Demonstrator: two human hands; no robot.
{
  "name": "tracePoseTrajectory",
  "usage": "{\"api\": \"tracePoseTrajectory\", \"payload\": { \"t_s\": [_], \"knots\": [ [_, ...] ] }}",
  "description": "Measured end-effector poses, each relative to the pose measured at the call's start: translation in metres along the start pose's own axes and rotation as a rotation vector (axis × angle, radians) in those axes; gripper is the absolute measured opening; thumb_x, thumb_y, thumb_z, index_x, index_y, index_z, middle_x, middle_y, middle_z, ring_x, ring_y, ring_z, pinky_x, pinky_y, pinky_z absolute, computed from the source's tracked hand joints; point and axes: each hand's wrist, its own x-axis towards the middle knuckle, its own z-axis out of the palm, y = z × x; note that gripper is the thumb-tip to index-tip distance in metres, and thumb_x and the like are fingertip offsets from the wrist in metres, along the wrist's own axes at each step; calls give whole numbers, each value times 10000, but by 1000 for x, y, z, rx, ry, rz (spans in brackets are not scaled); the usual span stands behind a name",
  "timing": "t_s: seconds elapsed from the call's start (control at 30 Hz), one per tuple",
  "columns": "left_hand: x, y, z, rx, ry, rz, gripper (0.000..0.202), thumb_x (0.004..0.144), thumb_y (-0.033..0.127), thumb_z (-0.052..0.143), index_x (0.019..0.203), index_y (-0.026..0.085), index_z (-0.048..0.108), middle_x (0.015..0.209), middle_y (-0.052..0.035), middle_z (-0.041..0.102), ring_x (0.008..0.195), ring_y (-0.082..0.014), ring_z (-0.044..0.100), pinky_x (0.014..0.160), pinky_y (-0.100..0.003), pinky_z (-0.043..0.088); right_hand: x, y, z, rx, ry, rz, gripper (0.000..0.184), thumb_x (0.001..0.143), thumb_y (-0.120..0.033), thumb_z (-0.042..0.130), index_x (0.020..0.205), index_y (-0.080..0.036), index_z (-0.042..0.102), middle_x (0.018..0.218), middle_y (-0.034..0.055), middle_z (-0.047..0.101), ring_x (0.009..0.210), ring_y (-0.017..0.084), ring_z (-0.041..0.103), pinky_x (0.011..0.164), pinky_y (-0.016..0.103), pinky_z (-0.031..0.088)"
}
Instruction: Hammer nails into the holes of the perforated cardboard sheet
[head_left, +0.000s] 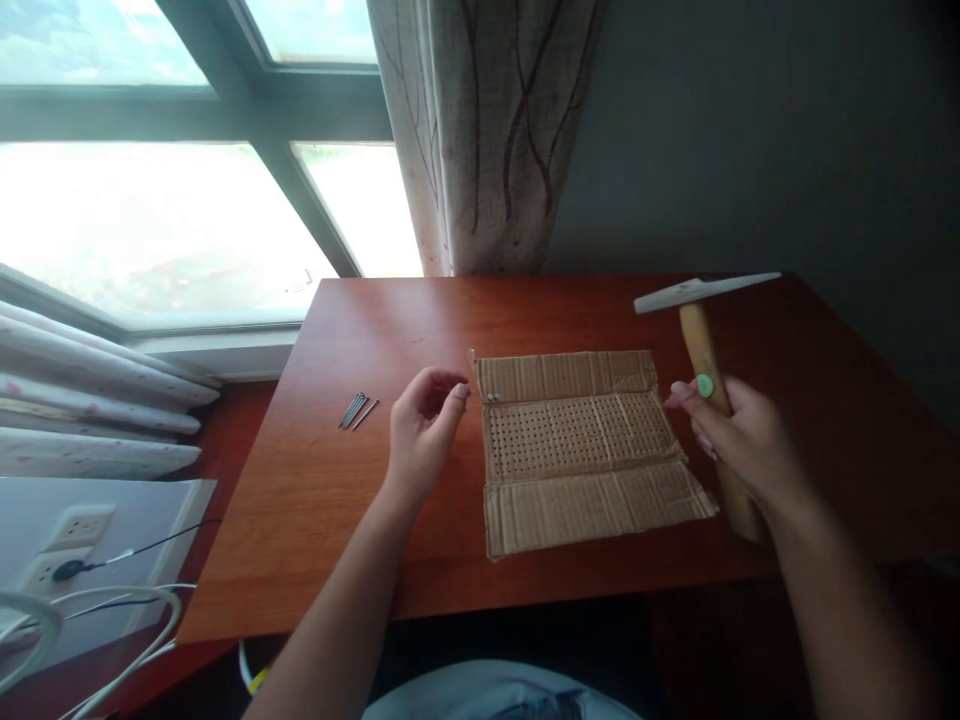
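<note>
My right hand (739, 435) is wrapped around the wooden handle of a hammer (699, 340), which tilts up to the left above the table. Its long pale head, narrow at one end, is at the top, and a round green sticker shows on the handle. A creased piece of cardboard (570, 512) with a grid of small holes in its middle band lies flat between my hands. Two small shiny nail heads (493, 397) show near its upper left. Beside its left edge, my left hand (427, 415) is open with curved fingers, nothing visible in it.
Several loose nails (357, 410) lie left of my left hand on the reddish wooden table (330, 520). A window (150, 230) and curtain (495, 140) stand behind. Low at left are a wall socket (75, 528), a black plug and white cables (169, 610).
</note>
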Motion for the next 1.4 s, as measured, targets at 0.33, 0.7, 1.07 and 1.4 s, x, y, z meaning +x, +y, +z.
{"api": "tracePoseTrajectory", "payload": {
  "t_s": [0.33,0.7,1.07,1.4],
  "knots": [
    [-1,3,5,-71,-195,-84,182,861,336,670,841,160,626,737,4,617,642,-112,538,590,-235,425,-5,-5,17,86,-123,98,441,785,-602,783,803,-238,536,570,-75,414,475,101,357,423,243,281],
    [0,4,5,-64,-237,-139,265,864,364,650,716,177,536,668,27,485,648,-119,442,606,-243,356,-6,-20,21,121,-135,134,395,772,-552,798,836,-220,595,689,-44,457,555,100,369,444,229,296],
    [1,2,4,-81,-274,-216,310,855,395,646,663,188,517,624,30,478,618,-126,437,603,-247,350,-6,-18,22,227,-143,150,399,768,-559,811,825,-216,615,721,-22,531,609,121,483,501,233,402],
    [1,6,3,-65,-274,-189,301,851,388,643,656,182,541,616,23,499,617,-127,458,599,-250,362,-4,-9,25,229,-92,88,428,841,-597,750,735,-237,543,525,-66,425,461,100,377,415,236,300]
  ]
}}
